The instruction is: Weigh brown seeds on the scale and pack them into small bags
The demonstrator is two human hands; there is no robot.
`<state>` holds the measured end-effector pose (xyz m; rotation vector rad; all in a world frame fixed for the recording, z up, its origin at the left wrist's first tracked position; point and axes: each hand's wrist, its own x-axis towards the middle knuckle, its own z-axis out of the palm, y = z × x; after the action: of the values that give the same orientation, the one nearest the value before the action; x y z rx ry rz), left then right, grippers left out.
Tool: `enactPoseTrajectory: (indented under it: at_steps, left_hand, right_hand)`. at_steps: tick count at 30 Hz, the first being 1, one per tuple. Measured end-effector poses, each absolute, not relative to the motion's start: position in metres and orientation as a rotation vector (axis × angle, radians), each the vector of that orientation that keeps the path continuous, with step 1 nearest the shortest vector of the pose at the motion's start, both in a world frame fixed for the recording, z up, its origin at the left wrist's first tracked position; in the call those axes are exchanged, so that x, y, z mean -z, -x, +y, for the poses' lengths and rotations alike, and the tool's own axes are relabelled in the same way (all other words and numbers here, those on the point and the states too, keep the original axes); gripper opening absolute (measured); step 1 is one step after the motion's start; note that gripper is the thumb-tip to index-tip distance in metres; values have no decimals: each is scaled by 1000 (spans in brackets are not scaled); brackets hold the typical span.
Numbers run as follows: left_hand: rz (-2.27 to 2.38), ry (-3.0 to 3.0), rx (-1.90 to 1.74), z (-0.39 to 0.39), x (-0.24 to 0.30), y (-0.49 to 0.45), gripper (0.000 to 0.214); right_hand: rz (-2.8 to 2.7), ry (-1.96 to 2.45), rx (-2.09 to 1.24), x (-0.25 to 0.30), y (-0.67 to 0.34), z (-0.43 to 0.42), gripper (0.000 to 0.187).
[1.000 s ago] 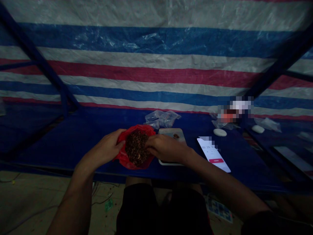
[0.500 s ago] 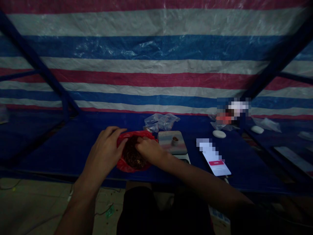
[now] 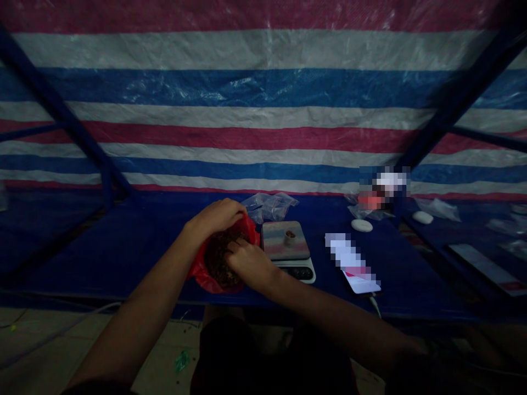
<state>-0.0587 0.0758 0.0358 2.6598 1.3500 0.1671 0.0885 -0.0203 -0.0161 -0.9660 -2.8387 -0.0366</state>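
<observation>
A red plastic bag (image 3: 205,278) stands with its mouth spread, filled with small brown pieces (image 3: 222,263) too dark to name. At its far rim, my left hand (image 3: 218,216) is closed on the plastic, fingers bent over the edge. My right hand (image 3: 249,263) reaches in from the right, its fingers curled and pressed among the brown pieces; the fingertips are partly hidden. Right beside the bag lies a flat kitchen scale (image 3: 284,244) with a mirror-like plate and a dark button panel. On that plate sits a tiny white cup (image 3: 290,237) with some brown bits in it.
Clear plastic bags (image 3: 272,207) lie behind the scale. To the right are a lit phone (image 3: 358,274) with a cable, a white rounded case (image 3: 362,225) and a partly blurred item. A mirror-like surface repeats some of these farther right. Striped sheeting (image 3: 263,88) closes the back.
My left hand has moved from the bag's left side to its far rim and taken hold there. The bag's rim is raised. My right hand stays in the bag, and more of the scale shows.
</observation>
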Motion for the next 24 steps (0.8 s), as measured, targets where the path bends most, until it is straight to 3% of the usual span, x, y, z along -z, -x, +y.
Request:
enactPoseTrajectory:
  at_steps: [10,17,24]
  left_hand:
    - [1323,-2715,-282,73,-35,58,31]
    - [1393,-2708,-537,14,-57,71,25]
    - [1503,-2397,-219,-13,-4,73,26]
  right_hand:
    - [-2770,971,-102,9,-93,-11,22]
    - [-2506,951,-268,-20,-156,3,20]
    - [-2483,1179,-406,-40,-234,32,19]
